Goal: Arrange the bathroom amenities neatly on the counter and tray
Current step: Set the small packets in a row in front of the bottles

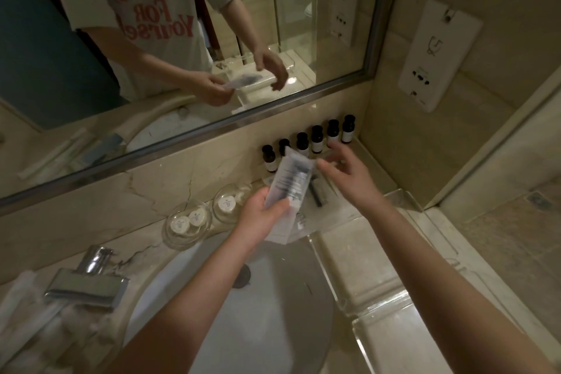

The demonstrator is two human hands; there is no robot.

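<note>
Lining the wall [182, 185] behind the tray [378, 308], six dark-capped bottles [317, 135], upright in a row. Sitting left of them by the sink [261, 313] rim, two glass dishes [182, 241], round soaps [195, 217] inside. Lying on the tray under the hands, a slim dark item [316, 196], too blurred to name. Jutting over the sink at lower left, a chrome tap [88, 279]; blurring out beside it, pale wrapped pieces [33, 328]. Reflecting both hands from above the wall, the mirror [45, 55].

Gripping a clear packet [293, 179] with the left hand [259, 218], thumb across the front and fingers curled behind its lower end, holding it tilted above the tray's far-left part, its upper end covering part of the bottle row. Hovering just right of the packet's top, the right hand [349, 177], palm down, fingers spread wide and slightly bent, holding nothing, not touching the packet, blocking the tray below the right-hand bottles.
</note>
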